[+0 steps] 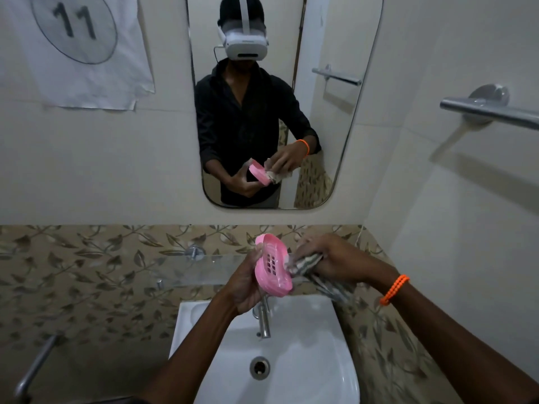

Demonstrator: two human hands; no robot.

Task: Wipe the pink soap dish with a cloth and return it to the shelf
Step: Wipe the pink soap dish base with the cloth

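Head: cloth (pixel 303 263) meets pink soap dish (pixel 272 265) rim.

Soap dish (pixel 272 265) left of cloth (pixel 306 262)

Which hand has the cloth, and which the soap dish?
The right hand, the one with the orange bead bracelet, grips the cloth against the dish. The left hand holds the pink soap dish tilted above the sink.
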